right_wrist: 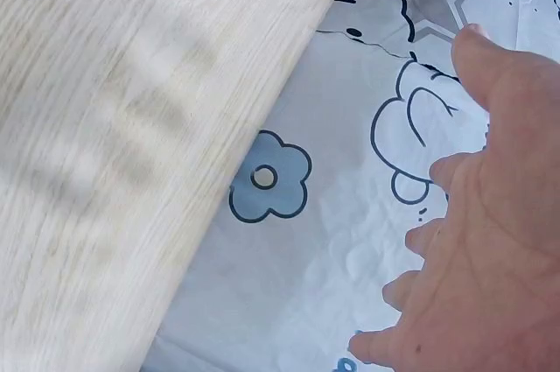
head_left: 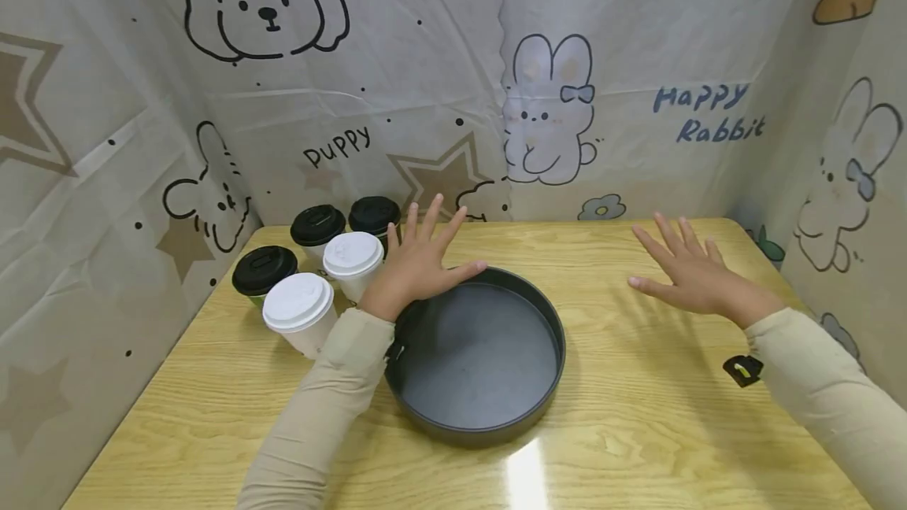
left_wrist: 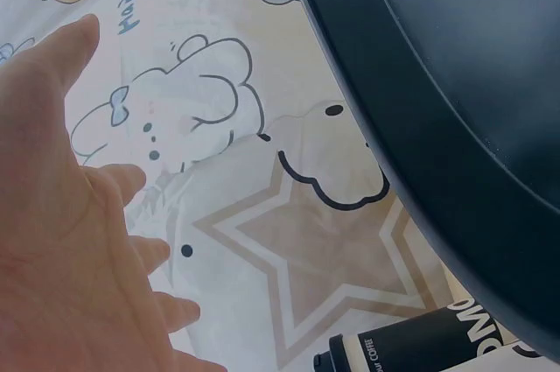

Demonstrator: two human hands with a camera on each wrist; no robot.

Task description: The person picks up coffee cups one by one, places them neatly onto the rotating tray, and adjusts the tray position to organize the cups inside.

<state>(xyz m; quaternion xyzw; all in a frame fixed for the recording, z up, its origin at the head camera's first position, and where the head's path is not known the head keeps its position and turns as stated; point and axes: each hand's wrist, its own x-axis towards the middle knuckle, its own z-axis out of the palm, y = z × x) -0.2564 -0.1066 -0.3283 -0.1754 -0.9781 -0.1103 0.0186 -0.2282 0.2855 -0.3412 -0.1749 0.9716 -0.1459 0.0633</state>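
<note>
Fingers spread, my left hand (head_left: 423,262) hovers over the left rim of a round dark grey cake pan (head_left: 489,360) and holds nothing. My right hand (head_left: 690,274) is also spread, above the right side of the table, with its shadow below. Left of the pan stand lidded paper cups: a front white-lidded cup (head_left: 301,309), another white-lidded cup (head_left: 352,258) behind it, and black-lidded cups (head_left: 264,270) to the left and back. The left hand partly hides the rearmost black-lidded cup (head_left: 374,215). In the left wrist view, a dark cup (left_wrist: 420,341) shows below the pan's edge.
The wooden table (head_left: 638,415) ends at a printed cloth (head_left: 425,101) that hangs behind and along both sides. A small black object (head_left: 742,370) sits by the right sleeve. Light glares off the table in front of the pan.
</note>
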